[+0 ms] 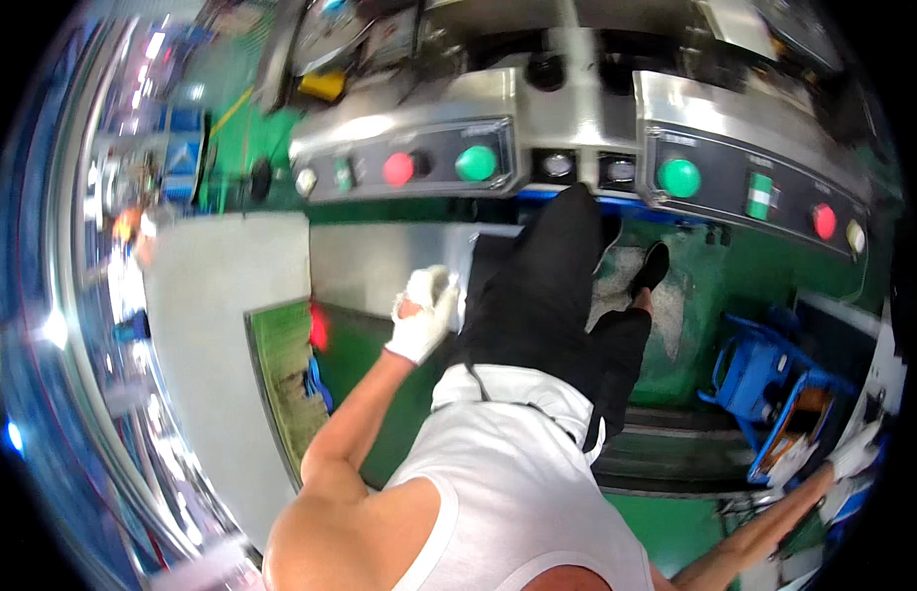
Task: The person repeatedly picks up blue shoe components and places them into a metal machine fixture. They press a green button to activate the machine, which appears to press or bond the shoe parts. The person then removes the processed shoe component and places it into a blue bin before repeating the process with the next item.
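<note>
Beside the left hand (423, 317) lies a metal panel (365, 258); both hands' (856, 453) grips are unclear.

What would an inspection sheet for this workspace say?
Surface: pale grey tabletop at the person's left.
Job's things: shiny metal-looking surface beside the left hand; contact unclear.
Clutter: blue objects at right, blurred.
Hands: both gloved in white; right hand reaches out to the far right; neither grip is clear.
Cables: nothing clearly seen.
Surroundings: control panels ahead, with green buttons and red buttons; green floor.
</note>
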`<state>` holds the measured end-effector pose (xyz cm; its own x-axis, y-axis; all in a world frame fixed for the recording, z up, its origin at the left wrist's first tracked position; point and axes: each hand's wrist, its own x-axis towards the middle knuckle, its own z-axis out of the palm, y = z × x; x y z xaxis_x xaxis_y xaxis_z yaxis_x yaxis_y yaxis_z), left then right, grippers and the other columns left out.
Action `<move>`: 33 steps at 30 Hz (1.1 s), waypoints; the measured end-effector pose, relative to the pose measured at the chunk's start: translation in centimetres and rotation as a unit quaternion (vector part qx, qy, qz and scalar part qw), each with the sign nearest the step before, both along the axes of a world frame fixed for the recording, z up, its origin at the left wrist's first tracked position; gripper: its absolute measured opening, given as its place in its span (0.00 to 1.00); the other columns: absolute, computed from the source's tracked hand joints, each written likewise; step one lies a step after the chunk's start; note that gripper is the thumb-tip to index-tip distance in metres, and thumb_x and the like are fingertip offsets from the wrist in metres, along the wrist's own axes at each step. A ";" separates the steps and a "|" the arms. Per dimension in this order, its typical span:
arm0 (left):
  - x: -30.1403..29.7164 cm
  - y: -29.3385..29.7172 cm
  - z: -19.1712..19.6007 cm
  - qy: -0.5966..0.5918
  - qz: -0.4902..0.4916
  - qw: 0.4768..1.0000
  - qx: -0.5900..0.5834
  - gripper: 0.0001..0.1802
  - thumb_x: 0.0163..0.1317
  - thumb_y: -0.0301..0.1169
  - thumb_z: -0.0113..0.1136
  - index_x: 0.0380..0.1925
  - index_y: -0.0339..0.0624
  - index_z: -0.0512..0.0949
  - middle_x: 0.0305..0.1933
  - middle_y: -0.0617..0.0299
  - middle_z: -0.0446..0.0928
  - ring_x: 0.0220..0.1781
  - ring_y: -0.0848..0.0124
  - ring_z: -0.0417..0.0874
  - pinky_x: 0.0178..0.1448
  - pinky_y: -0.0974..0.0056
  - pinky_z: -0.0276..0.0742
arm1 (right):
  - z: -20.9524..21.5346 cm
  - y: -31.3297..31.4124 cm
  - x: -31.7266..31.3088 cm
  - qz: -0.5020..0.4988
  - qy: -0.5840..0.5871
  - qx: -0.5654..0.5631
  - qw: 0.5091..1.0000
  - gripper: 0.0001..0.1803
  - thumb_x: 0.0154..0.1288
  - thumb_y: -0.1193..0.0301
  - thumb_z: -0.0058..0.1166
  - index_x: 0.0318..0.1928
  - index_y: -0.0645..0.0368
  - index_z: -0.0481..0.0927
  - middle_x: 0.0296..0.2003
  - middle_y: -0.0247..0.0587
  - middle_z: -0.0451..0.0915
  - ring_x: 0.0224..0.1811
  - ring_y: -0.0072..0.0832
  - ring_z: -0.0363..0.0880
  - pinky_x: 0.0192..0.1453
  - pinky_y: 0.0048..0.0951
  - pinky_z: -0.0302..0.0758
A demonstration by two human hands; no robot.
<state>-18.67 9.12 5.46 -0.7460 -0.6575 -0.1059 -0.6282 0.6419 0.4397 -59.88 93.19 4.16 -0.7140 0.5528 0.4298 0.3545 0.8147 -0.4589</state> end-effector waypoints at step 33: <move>78.9 -3.8 -18.2 -0.342 0.701 0.619 -0.098 0.23 0.76 0.44 0.48 0.54 0.40 0.85 0.57 0.44 0.85 0.59 0.48 0.86 0.61 0.48 0.81 | -1.0 -44.6 6.5 0.353 -0.509 0.098 0.779 0.30 0.73 0.59 0.64 0.71 0.53 0.74 0.46 0.40 0.86 0.36 0.29 0.87 0.39 0.34 0.87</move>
<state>60.20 5.34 -12.74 0.7460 -0.6582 0.1015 -0.6247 -0.7444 -0.2360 -53.37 48.59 3.20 -0.8358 -0.1377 -0.5315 -0.1157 0.9905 -0.0747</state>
